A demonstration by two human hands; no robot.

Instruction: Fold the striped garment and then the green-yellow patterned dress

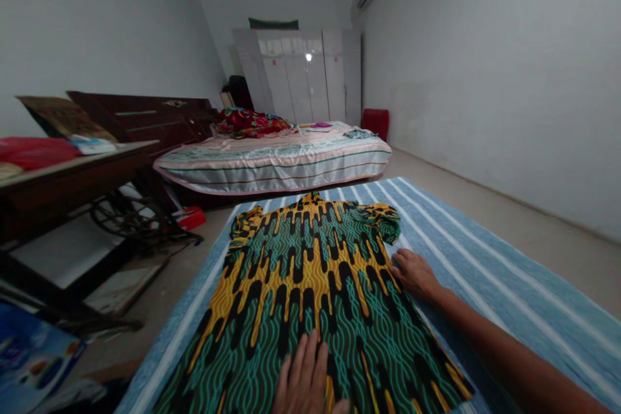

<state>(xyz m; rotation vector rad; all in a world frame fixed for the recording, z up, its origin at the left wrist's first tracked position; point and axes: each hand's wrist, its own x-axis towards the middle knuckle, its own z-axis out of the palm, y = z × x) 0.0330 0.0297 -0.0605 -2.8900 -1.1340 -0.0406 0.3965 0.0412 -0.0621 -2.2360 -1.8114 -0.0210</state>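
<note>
A patterned shirt (310, 265) in green, black and yellow lies spread out, its collar at the far end and its sleeves bunched at both sides. Under it is a blue and white striped sheet (466, 252). My left hand (305, 375) rests palm down on the lower middle of the shirt, fingers stretched out. Reaching in from the right, my right hand (414, 273) lies at the shirt's right side edge below the sleeve. Its fingers touch the cloth and look slightly bent and apart.
Beyond the sheet stands a bed (276, 165) with a red flowered blanket (252, 121). On the left is a sewing machine table (72, 165) with a wheel below. A red box (191, 217) sits on the floor, and a blue package (33, 356) is at the lower left.
</note>
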